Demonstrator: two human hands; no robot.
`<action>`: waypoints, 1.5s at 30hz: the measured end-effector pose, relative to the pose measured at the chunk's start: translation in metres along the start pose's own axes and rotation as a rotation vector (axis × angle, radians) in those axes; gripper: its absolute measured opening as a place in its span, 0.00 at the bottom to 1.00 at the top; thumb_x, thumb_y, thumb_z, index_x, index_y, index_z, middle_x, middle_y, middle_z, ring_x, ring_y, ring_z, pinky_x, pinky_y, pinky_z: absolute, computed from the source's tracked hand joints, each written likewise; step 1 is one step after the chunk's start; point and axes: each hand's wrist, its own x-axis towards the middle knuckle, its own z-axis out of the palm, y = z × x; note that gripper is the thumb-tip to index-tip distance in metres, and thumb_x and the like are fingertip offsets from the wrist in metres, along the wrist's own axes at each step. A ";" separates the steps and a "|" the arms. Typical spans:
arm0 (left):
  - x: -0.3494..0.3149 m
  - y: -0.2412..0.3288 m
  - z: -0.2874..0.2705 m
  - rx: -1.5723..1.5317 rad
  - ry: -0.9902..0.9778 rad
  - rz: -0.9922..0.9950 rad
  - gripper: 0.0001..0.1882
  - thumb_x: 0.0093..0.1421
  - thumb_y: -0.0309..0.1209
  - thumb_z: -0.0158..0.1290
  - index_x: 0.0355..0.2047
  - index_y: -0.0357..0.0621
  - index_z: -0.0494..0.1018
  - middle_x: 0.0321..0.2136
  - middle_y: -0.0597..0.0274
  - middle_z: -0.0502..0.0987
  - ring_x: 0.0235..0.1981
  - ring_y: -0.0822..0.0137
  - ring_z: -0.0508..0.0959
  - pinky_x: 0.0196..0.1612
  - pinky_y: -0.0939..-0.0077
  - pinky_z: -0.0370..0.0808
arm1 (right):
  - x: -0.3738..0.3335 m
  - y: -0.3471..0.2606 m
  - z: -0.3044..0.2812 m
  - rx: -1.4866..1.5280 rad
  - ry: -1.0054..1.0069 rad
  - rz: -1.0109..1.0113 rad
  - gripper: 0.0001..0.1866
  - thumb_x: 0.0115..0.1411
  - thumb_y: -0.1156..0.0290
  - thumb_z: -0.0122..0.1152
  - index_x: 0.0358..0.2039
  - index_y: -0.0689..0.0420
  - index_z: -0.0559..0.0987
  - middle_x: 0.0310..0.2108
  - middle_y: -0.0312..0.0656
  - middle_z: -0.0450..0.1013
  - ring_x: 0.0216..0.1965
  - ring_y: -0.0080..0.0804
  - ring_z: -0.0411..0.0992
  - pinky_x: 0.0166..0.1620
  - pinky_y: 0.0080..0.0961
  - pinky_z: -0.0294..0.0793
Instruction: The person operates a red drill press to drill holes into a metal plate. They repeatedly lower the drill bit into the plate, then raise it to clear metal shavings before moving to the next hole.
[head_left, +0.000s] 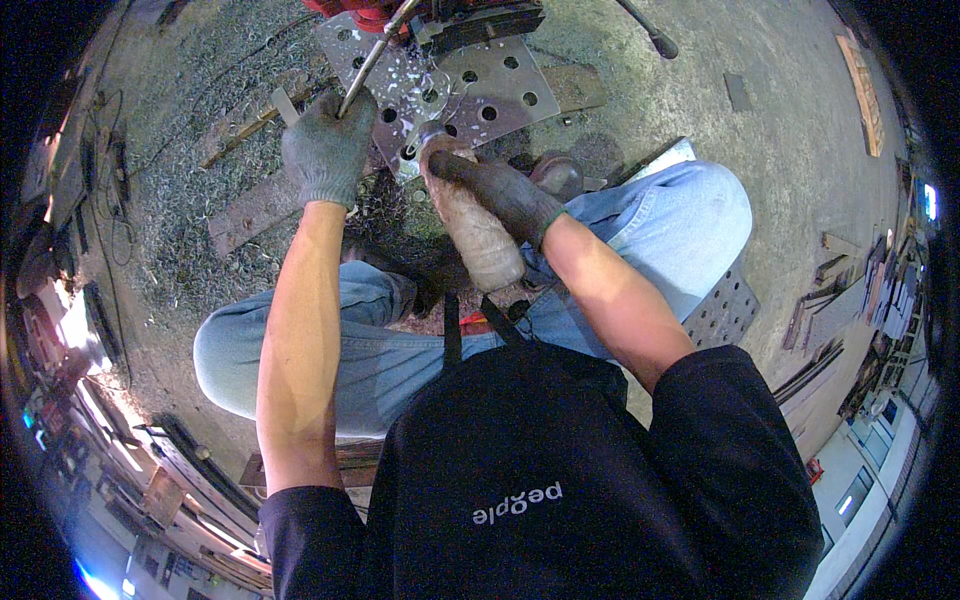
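Note:
My left hand (328, 150), in a grey knit glove, is closed round a slim metal lever (376, 60) that slants up toward a red machine (362, 14) at the top edge. In a darker glove, my right hand (505, 198) grips a grimy, cloudy plastic bottle (488, 252). The bottle lies tilted, its narrow end pointing away from me over a steel plate (525, 75). Round holes run through this plate, and white liquid is splashed across its middle. The machine's base stands on the far part of the plate, and most of the machine is out of view.
Curly metal shavings (200, 130) cover the floor on the left, around flat steel bars (255, 210). A second perforated plate (728, 308) lies by my right knee. Another black-tipped lever (660, 42) reaches in at the top. Steel offcuts (825, 320) are stacked far right.

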 end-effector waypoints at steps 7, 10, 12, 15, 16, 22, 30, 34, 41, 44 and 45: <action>0.001 0.000 0.000 0.050 -0.007 0.028 0.26 0.53 0.59 0.55 0.36 0.51 0.82 0.26 0.48 0.81 0.31 0.46 0.81 0.35 0.57 0.77 | -0.004 -0.009 -0.002 -0.066 -0.015 0.091 0.36 0.61 0.38 0.53 0.53 0.60 0.76 0.47 0.50 0.77 0.47 0.33 0.73 0.53 0.30 0.69; 0.001 0.002 0.000 0.034 0.004 0.028 0.25 0.53 0.59 0.55 0.36 0.51 0.82 0.26 0.49 0.81 0.31 0.45 0.81 0.35 0.56 0.77 | -0.008 -0.015 -0.002 0.001 -0.022 0.047 0.37 0.61 0.37 0.52 0.54 0.60 0.76 0.47 0.50 0.77 0.47 0.35 0.73 0.53 0.31 0.68; 0.000 0.004 -0.001 -0.002 0.000 0.007 0.25 0.53 0.58 0.55 0.35 0.51 0.82 0.26 0.49 0.81 0.31 0.45 0.81 0.35 0.56 0.77 | -0.007 -0.013 -0.001 0.020 -0.010 0.031 0.37 0.61 0.37 0.51 0.54 0.59 0.76 0.47 0.50 0.76 0.47 0.35 0.73 0.54 0.32 0.68; 0.000 0.002 -0.001 0.004 0.009 0.028 0.25 0.53 0.58 0.55 0.35 0.51 0.82 0.26 0.49 0.81 0.31 0.45 0.81 0.35 0.56 0.77 | -0.003 -0.006 -0.001 -0.090 0.020 -0.004 0.36 0.62 0.38 0.52 0.53 0.59 0.76 0.48 0.50 0.76 0.48 0.34 0.73 0.54 0.32 0.68; 0.001 0.003 -0.001 0.008 -0.003 0.017 0.25 0.53 0.58 0.55 0.35 0.51 0.82 0.26 0.49 0.81 0.31 0.45 0.81 0.35 0.56 0.77 | -0.004 -0.008 -0.002 -0.122 0.022 -0.005 0.35 0.62 0.38 0.52 0.53 0.58 0.76 0.48 0.49 0.76 0.48 0.33 0.73 0.54 0.32 0.68; 0.001 0.006 -0.001 0.035 -0.025 -0.019 0.26 0.52 0.59 0.56 0.35 0.50 0.82 0.27 0.47 0.81 0.31 0.45 0.81 0.35 0.56 0.77 | 0.007 0.012 0.001 -0.025 0.000 -0.031 0.32 0.63 0.43 0.53 0.55 0.57 0.75 0.50 0.47 0.75 0.51 0.32 0.71 0.57 0.30 0.66; -0.001 0.008 -0.005 -0.007 -0.041 -0.073 0.27 0.52 0.59 0.55 0.35 0.49 0.82 0.27 0.47 0.81 0.32 0.46 0.82 0.37 0.56 0.77 | 0.010 0.011 0.005 0.037 -0.023 -0.019 0.33 0.64 0.43 0.53 0.55 0.61 0.74 0.50 0.49 0.75 0.50 0.33 0.72 0.56 0.31 0.67; -0.001 0.009 -0.004 -0.003 -0.027 -0.038 0.26 0.52 0.59 0.55 0.33 0.49 0.82 0.26 0.48 0.81 0.31 0.45 0.81 0.36 0.56 0.77 | -0.004 -0.011 0.000 -0.019 -0.003 -0.021 0.33 0.64 0.42 0.51 0.53 0.60 0.76 0.48 0.52 0.76 0.49 0.35 0.73 0.55 0.33 0.67; -0.001 0.004 0.000 -0.011 -0.022 -0.021 0.25 0.52 0.58 0.56 0.30 0.48 0.82 0.25 0.48 0.80 0.31 0.45 0.81 0.34 0.56 0.77 | -0.002 -0.008 0.001 -0.066 0.001 -0.039 0.35 0.62 0.39 0.52 0.53 0.60 0.76 0.49 0.52 0.76 0.50 0.37 0.73 0.55 0.33 0.67; -0.001 0.010 -0.003 0.016 -0.027 -0.014 0.25 0.52 0.58 0.56 0.31 0.48 0.82 0.25 0.48 0.80 0.31 0.45 0.81 0.34 0.56 0.77 | -0.001 -0.002 0.001 -0.012 -0.002 0.012 0.34 0.62 0.40 0.53 0.53 0.60 0.76 0.49 0.50 0.76 0.50 0.35 0.73 0.55 0.32 0.68; -0.002 0.011 -0.005 0.031 -0.029 -0.019 0.25 0.52 0.58 0.56 0.31 0.48 0.82 0.26 0.48 0.80 0.31 0.45 0.81 0.35 0.56 0.77 | -0.001 -0.004 0.002 0.042 0.001 0.013 0.34 0.62 0.41 0.54 0.53 0.59 0.76 0.48 0.49 0.76 0.49 0.33 0.72 0.54 0.31 0.68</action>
